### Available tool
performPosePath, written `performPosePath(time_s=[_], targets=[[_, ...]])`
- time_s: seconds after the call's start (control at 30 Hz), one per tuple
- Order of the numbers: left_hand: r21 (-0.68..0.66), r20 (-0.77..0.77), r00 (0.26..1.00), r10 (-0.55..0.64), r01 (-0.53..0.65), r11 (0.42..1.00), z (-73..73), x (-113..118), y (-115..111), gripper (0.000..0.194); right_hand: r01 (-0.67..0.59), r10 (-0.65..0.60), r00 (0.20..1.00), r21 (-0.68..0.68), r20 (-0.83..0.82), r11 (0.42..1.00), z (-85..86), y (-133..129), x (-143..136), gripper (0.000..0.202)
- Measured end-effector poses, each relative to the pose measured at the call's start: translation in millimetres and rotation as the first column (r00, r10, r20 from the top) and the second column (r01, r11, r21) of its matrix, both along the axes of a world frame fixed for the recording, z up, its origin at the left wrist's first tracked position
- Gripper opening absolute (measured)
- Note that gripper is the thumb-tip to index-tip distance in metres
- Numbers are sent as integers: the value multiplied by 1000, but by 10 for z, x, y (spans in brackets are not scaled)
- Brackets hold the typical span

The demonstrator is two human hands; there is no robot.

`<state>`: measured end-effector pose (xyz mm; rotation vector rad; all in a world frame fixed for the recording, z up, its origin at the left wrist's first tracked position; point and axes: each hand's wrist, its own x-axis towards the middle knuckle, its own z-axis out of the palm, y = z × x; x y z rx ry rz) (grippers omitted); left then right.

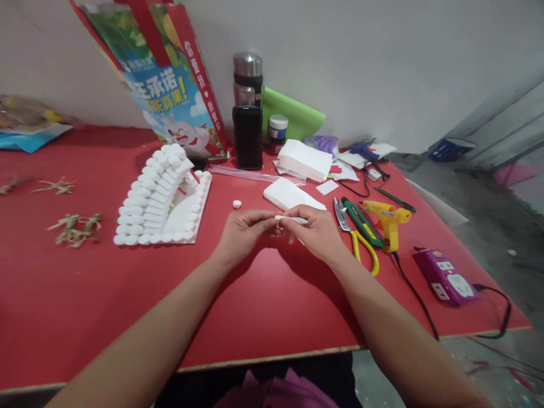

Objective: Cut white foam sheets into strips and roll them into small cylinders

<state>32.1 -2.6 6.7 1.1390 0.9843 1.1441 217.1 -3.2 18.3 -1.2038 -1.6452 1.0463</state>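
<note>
Both hands meet over the middle of the red table, fingertips pinched together. Between them is a piece of white paper, partly hidden by the fingers. My left hand is closed on its left end; my right hand grips the right part. Just beyond the hands lies a stack of white paper. A small white rolled piece rests beyond my left hand. Further left stands a white model with rows of rounded white pieces and stair-like steps.
At right lie yellow-handled snips, a green cutter, a yellow glue gun and a purple power strip with cords. Behind stand a phone, a steel flask and a printed bag. Straw figures lie left.
</note>
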Motion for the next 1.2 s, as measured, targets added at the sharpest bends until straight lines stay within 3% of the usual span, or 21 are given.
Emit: performPosePath(time_s=[0.1,0.2,0.37,0.53,0.8,1.0,1.2], targets=[[36,-13,1000,18,-18,999,11,24,-17,16,40,-40,999,15,21,999,-53,-10,-19,15],[78,-20,999,46,-45,996,36,47,-45,14,59,-71,993,119,98,991,-61,-48,-33,13],[108,-7,998,63,-62,992,39,71,-71,10,48,-163,950,388,268,921,-53,-91,-43,12],[111,1,999,38,-38,993,6,74,-71,10,-10,-171,930,490,324,872,-55,-85,-42,12],[154,-45,999,16,-9,988,-23,98,-119,12,5,-55,979,249,196,969,-25,-102,-61,14],[-20,24,997,-73,73,997,40,-9,-41,18,-49,38,995,122,95,991,24,-79,-8,12],[-89,50,991,-123,127,988,44,-77,0,22,-102,93,993,146,73,984,56,-87,10,12]])
